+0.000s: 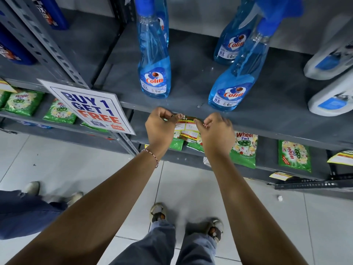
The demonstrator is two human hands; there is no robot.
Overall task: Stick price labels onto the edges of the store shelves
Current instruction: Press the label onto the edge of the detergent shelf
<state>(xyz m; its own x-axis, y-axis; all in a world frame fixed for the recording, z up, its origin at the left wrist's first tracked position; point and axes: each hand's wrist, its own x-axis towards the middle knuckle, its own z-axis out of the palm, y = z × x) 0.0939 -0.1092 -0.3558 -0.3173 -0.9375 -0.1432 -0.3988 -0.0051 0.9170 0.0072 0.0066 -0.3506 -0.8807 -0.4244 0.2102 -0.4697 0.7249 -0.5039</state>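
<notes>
Pinching a price label (188,124) against the grey shelf edge (267,129), left hand (160,127) and right hand (214,131), above pale floor tiles (86,165).

Both forearms are bare, no sleeves seen. A thin beaded bracelet (152,156) — red, white and dark — is worn at the left wrist. Grey-blue trousers (162,243) and worn pale sandals (157,212) are seen at lower centre.

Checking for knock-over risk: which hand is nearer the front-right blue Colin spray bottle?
Right. The right hand pinches the price label just below-left of that front-right blue Colin spray bottle; the left hand holds the label's far end.
</notes>
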